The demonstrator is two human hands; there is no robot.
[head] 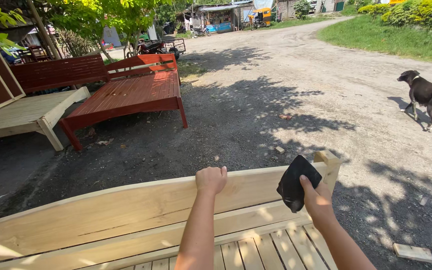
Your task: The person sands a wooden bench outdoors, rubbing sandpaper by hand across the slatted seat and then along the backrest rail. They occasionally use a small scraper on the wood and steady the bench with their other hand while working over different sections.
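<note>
An unpainted pale wooden bed frame [101,210] with a tall end board and slats fills the lower part of the head view. My left hand [211,180] grips the top edge of that board near its middle. To the right, my right hand [316,197] holds a black piece of sandpaper or cloth [296,182] against the board's face, close to the corner post [328,165].
A red painted wooden bed [131,95] and a pale unpainted bed [26,115] stand at the back left on dark gravel. A dark dog [428,95] walks on the dirt road at right. A wood offcut [413,252] lies at the lower right.
</note>
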